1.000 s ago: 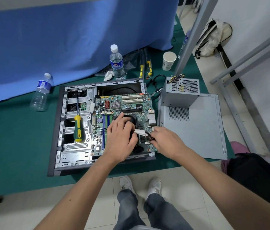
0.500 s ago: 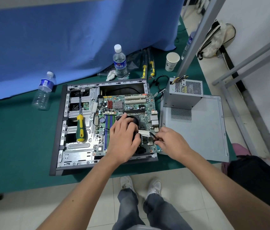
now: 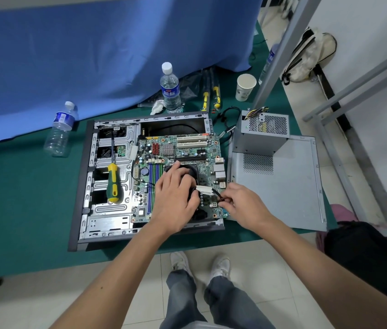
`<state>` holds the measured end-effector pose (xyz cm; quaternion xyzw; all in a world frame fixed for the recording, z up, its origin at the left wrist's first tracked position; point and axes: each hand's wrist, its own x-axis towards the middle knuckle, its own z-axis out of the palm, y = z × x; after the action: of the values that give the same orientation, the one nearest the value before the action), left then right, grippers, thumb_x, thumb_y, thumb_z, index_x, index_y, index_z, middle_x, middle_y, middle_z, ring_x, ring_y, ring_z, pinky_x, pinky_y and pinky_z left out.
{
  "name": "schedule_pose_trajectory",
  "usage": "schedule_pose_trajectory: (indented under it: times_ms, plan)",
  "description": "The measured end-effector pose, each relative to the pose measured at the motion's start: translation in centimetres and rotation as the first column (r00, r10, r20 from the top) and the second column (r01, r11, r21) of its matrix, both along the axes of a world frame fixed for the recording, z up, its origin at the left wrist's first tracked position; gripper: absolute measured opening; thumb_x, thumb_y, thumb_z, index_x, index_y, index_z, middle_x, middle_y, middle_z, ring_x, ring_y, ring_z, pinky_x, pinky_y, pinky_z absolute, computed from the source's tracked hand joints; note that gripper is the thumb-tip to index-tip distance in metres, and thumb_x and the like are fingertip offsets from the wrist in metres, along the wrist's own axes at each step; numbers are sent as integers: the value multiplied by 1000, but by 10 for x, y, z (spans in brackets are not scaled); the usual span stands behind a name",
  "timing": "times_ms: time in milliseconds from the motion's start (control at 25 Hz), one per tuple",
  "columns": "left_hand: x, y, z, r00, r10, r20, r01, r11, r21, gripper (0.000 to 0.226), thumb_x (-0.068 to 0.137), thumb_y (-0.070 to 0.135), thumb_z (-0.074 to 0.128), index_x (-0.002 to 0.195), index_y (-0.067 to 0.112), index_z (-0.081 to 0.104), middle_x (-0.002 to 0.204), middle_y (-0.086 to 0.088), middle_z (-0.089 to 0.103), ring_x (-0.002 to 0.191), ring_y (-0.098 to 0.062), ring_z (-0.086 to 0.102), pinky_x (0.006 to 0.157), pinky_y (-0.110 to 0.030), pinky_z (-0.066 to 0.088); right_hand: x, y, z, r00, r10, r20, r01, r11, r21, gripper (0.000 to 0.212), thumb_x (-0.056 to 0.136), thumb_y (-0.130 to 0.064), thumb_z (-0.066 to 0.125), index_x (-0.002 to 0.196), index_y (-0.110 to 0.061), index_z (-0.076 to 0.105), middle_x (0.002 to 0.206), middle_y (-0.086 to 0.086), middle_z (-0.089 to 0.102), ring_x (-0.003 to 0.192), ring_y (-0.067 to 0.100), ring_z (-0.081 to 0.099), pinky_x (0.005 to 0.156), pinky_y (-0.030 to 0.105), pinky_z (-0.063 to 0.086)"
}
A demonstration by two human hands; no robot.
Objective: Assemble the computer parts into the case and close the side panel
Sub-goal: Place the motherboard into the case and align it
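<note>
Computer case (image 3: 85, 186) is lying open on its side on the green mat (image 3: 21, 210), motherboard (image 3: 183, 153) sitting inside it. Black CPU fan (image 3: 191, 170) is sitting on the board, mid-right of the case. Left hand (image 3: 175, 200) is lying on top of the fan, fingers curved down over it and gripping it. Fan cable (image 3: 217, 194), black with a white tag, is running from the fan toward the right. Right hand (image 3: 243, 206) is pinching the cable's end between thumb and fingertips, just above the board's lower right corner.

Green-and-yellow screwdriver (image 3: 112, 182) is lying in the drive bay on the case's left side, apart from both hands. Side panel (image 3: 282, 186) is lying flat on the mat just right of the case, with the power supply (image 3: 264, 132) sitting on its far end.

Behind the case: upright water bottle (image 3: 169, 91), two more yellow-handled screwdrivers (image 3: 210, 96), paper cup (image 3: 244, 87). Second bottle (image 3: 59, 130) is lying tilted left of the case against the blue cloth (image 3: 92, 55). Black bag (image 3: 368, 257) is sitting on the floor at right.
</note>
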<state>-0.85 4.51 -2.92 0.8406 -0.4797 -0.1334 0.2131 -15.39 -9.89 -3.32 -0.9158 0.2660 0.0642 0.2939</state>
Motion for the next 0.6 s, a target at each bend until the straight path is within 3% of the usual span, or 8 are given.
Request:
schedule_pose_trajectory:
  times_ms: [360, 600]
  plan:
    - [1, 0, -4, 1000, -3, 18, 3, 1000, -11, 30, 92, 39, 32, 102, 20, 52, 135, -1, 48, 147, -20, 18, 112, -44, 21, -4, 4, 0, 998, 62, 0, -62, 996, -57, 22, 98, -28, 57, 108, -11, 66, 93, -6, 44, 95, 17, 50, 78, 29, 44]
    - [0, 0, -3, 1000, -1, 13, 1, 1000, -16, 31, 91, 39, 31, 102, 19, 52, 135, -1, 48, 147, -19, 18, 111, -43, 20, 1, 4, 3, 991, 123, -56, -129, 985, -119, 20, 99, -26, 53, 104, -8, 63, 91, -5, 38, 92, 20, 53, 72, 30, 42]
